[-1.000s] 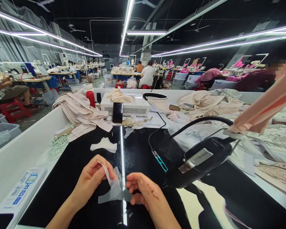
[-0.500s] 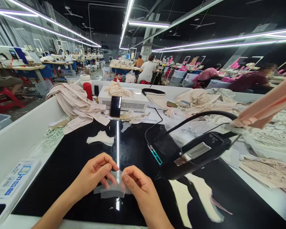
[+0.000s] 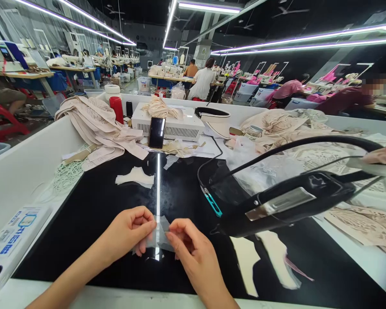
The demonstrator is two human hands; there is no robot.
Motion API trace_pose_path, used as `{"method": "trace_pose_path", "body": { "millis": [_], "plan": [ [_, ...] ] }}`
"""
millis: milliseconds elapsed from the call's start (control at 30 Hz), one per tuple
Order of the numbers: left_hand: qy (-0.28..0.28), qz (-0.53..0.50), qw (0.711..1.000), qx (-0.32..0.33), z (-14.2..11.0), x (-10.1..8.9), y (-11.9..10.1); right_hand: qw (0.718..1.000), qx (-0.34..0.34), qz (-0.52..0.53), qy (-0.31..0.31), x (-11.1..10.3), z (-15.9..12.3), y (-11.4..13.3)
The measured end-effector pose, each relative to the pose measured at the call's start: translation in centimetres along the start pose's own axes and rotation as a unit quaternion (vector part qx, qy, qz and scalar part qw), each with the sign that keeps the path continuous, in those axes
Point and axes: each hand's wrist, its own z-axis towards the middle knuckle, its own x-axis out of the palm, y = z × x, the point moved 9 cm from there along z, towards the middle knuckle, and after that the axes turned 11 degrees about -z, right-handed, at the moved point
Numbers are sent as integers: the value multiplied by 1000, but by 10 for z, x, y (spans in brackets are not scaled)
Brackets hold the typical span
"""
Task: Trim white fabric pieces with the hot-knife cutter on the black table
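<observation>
A small sheet of clear film is stretched between my two hands, just above the black table surface. My left hand pinches its left edge between thumb and fingers. On the other side, my right hand grips the right edge with thumb and forefinger. Past my hands lies a stack of cream cut pieces. To the right, two more cream pieces rest flat, one with a thin pink strip beside it. Teal thread snips lie beyond my right hand.
A black handheld tool with a cable hangs at the right, a blurred hand near its end. At the back stand a white vented box, a phone and a red thread cone. Beige fabric heaps at left; a white box sits near left.
My left hand has closed its fingers onto the film, which now stands more upright between both hands. The black tool and the hand near it have shifted right; the view has tilted slightly down.
</observation>
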Motion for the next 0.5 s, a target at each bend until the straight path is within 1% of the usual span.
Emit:
{"method": "trace_pose_path", "body": {
  "millis": [100, 200, 267, 333, 400, 500],
  "plan": [
    [-21, 48, 999, -4, -3, -1, 1, 994, -65, -88, -17, 0, -4, 8],
    [-54, 134, 989, -4, -8, -5, 0, 980, -145, -125, -46, 1, -8, 16],
    [-78, 237, 968, 19, -12, -7, -4, 968, -188, -149, -67, 2, -12, 20],
    [-93, 336, 936, 48, -16, -8, -7, 955, -217, -184, -88, 3, -14, 22],
    [-97, 403, 908, 62, -19, -7, -6, 941, -230, -224, -103, 5, -16, 23],
    [-97, 473, 872, 77, -21, -5, -4, 925, -237, -272, -116, 9, -17, 23]
  ]
}}
